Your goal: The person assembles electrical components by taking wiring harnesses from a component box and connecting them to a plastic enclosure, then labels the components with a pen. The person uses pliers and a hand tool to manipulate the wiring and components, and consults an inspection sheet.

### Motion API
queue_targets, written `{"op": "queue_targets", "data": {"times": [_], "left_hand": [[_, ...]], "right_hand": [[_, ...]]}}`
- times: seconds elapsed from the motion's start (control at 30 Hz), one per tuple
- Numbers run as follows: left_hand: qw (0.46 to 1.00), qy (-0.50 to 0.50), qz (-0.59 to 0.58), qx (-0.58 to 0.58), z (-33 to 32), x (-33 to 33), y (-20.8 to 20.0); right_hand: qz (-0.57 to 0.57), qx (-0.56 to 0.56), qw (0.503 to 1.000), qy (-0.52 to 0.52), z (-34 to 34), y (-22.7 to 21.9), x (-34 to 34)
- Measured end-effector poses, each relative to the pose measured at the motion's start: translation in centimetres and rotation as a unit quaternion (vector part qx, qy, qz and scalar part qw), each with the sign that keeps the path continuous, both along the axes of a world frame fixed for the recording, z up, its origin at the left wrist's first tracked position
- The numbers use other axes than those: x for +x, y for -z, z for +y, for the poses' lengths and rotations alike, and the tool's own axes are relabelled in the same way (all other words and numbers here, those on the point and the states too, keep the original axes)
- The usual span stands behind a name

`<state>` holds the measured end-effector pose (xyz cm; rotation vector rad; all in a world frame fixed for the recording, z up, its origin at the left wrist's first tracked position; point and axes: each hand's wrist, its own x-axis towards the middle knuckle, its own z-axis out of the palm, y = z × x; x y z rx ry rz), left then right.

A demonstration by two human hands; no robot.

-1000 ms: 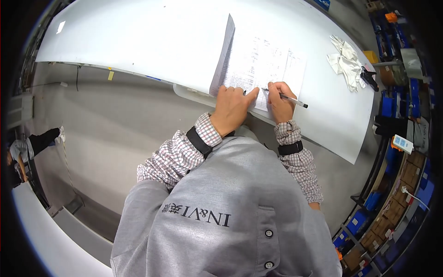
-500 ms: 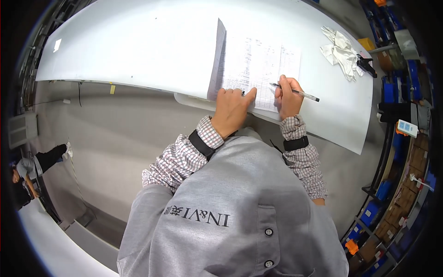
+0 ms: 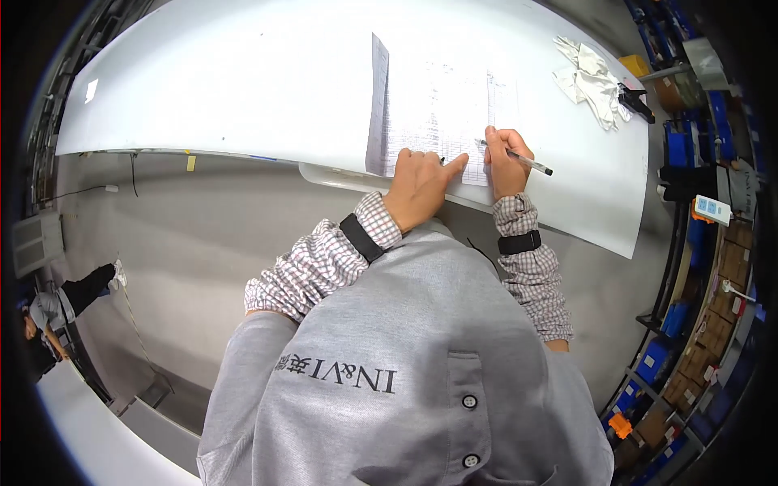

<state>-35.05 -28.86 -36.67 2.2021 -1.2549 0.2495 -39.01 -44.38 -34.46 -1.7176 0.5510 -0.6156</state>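
A printed form sheet [image 3: 450,97] with a ruled table lies on the white table [image 3: 219,81], its left side folded up. My left hand [image 3: 420,188] rests on the sheet's near edge, holding nothing; its index finger stretches toward the right over the ruled rows. By its fingers sits a small dark thing, too small to name. My right hand [image 3: 508,162] pinches a pen [image 3: 531,161] at the sheet's lower right, with the tip over the rows and the back end pointing right. Whether the tip touches the paper I cannot tell.
White gloves [image 3: 590,81] and a black clamp [image 3: 635,103] lie at the table's far right. Along the right stand shelves with blue bins [image 3: 681,150] and cardboard boxes [image 3: 713,324]. Another person [image 3: 57,312] is at the far left, beside another white table [image 3: 89,429].
My left hand has shifted slightly right along the sheet, its index finger reaching farther out. The pen and right hand have moved slightly, still over the rows. The whole view has shifted a little.
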Motion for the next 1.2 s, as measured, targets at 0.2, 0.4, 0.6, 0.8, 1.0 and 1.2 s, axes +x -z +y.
{"op": "queue_targets", "data": {"times": [0.2,0.4,0.6,0.8,1.0,1.2], "left_hand": [[1.0,0.001,0.007,-0.003,-0.1,-0.2,0.2],[1.0,-0.002,0.011,-0.002,-0.1,-0.3,0.0],[1.0,-0.011,0.02,0.013,-0.3,-0.5,-0.6],[0.999,-0.019,0.003,0.038,-0.6,-0.4,-0.4],[0.999,-0.021,0.004,0.026,-0.6,-0.5,-0.4],[1.0,-0.014,0.005,0.014,-0.6,-0.4,-0.1]], "right_hand": [[0.018,0.008,1.0,0.013,0.0,0.9,-0.3],[0.013,-0.012,1.0,0.024,0.2,0.4,-0.5],[-0.002,-0.027,1.0,0.015,0.1,0.7,-0.5],[0.01,-0.091,0.996,0.024,0.2,1.1,-0.4],[-0.017,-0.069,0.997,-0.017,0.1,1.2,-0.7],[-0.006,-0.099,0.995,-0.015,0.2,1.2,-0.6]]}}
